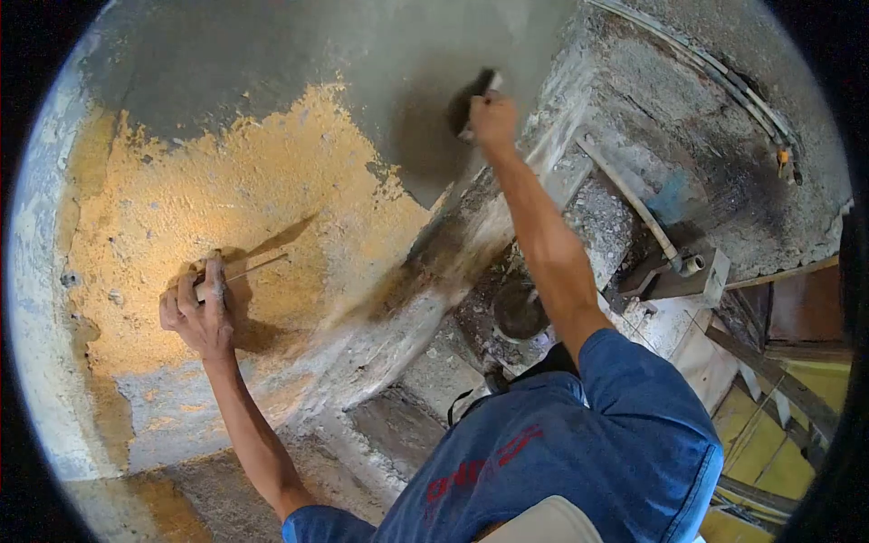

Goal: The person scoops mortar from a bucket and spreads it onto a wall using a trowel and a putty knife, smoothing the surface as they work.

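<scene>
I see left hand (194,309) over yellow wall patch (290,167), fingers curled round thin flat tool (258,265); right hand (494,123) clenched on trowel (486,83), over grey plaster (398,54) beside patch.

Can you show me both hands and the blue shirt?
Left hand (203,319): head view, back of hand.
Right hand (493,123): head view, back of hand.
Blue shirt (593,443): head view, middle of cloth.

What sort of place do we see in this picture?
Probably a building under repair: grey coating partly covers the rough yellow wall, the right hand holds a tool at that coating, and a pipe ends open nearby.
</scene>
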Tool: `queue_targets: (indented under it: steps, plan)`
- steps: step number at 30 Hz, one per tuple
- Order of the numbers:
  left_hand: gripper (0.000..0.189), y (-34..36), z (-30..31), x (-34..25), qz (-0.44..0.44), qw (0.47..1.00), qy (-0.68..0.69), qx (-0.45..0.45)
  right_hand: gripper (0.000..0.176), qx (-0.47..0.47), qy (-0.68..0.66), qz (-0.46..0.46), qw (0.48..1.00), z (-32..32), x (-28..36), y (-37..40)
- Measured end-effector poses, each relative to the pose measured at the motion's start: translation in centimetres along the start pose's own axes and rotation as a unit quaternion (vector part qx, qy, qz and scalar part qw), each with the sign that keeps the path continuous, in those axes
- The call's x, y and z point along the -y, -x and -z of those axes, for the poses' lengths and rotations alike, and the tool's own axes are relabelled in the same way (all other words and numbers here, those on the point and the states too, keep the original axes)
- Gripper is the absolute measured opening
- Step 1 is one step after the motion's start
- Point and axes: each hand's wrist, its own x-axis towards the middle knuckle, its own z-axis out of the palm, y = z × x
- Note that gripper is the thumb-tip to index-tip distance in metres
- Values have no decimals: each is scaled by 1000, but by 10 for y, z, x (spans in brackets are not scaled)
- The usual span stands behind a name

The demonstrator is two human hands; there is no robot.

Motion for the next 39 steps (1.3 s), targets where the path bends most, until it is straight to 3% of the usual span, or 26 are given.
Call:
queue_targets:
  steps: [1, 2, 4, 6, 7, 9, 11, 13, 15, 16, 18, 20, 22, 23, 25, 27, 30, 32, 34, 36, 39]
  plan:
    - [30, 0, 1, 0, -5, 1000, 5, -1, 29, 12, 36, 31, 999, 2, 34, 14]
    - [31, -2, 2, -1, -8, 1000, 10, -3, 29, 58, -14, 0, 998, 30, 92, 46]
    - [29, -13, 4, -2, -36, 999, 30, -11, 32, 128, -24, 18, 991, 47, 101, 84]
    - [42, -13, 2, -6, -3, 998, 50, -28, 32, 116, -77, 17, 990, 67, 64, 92]
    - [44, 8, -5, 2, 7, 999, 35, 11, 31, 94, -97, -7, 991, 78, 47, 89]
    - [44, 4, -5, 2, 8, 999, 38, 5, 30, 29, -108, -80, 990, 99, 16, 78]
    - [45, -1, 2, -1, 8, 999, 45, 7, 28, 9, 26, -48, 998, 95, -49, 46]
    - [31, -14, 5, 0, -37, 999, 19, -20, 28, 9, 5, -12, 1000, 52, -117, 9]
    - [31, -11, -1, 1, -32, 999, 12, -26, 30, 33, -17, -33, 999, 35, -86, 1]
    - [32, -7, -1, 0, -24, 999, 11, -29, 31, 60, -16, -92, 994, 35, -23, 13]
    - [32, -16, 1, -1, -22, 999, 17, -28, 29, 8, 20, -3, 1000, 31, 36, 44]
    - [33, -14, 6, -8, -21, 999, 27, -21, 30, 52, 10, 77, 996, 39, 62, 84]
    - [35, -15, 2, -4, -22, 999, 32, -32, 30, 66, -22, 56, 996, 64, 64, 95]
    - [35, -10, 0, -3, -16, 999, 16, -38, 31, 84, -56, 35, 994, 78, 60, 97]
    - [35, -7, 2, -2, -13, 999, 10, -27, 32, 36, -95, 52, 994, 93, 6, 66]
    - [37, -4, -2, 0, -16, 999, 27, -22, 32, -25, 86, 57, 994, 100, -51, 20]
    - [40, -8, 3, -3, -9, 999, 25, -20, 32, -18, 115, 67, 991, 75, -77, -27]
    - [40, -4, 4, -2, -6, 1000, 26, -17, 26, 33, 47, 74, 996, 48, -22, -17]
    - [40, -6, 5, -2, -1, 999, 32, -8, 29, 0, 101, 109, 989, 22, 32, 32]
    - [37, -15, 9, -3, -18, 999, 45, -10, 27, 65, 25, 133, 989, 41, 82, 92]
    - [36, -9, 1, -1, -14, 999, 35, -19, 26, 101, -46, 114, 987, 81, 94, 105]
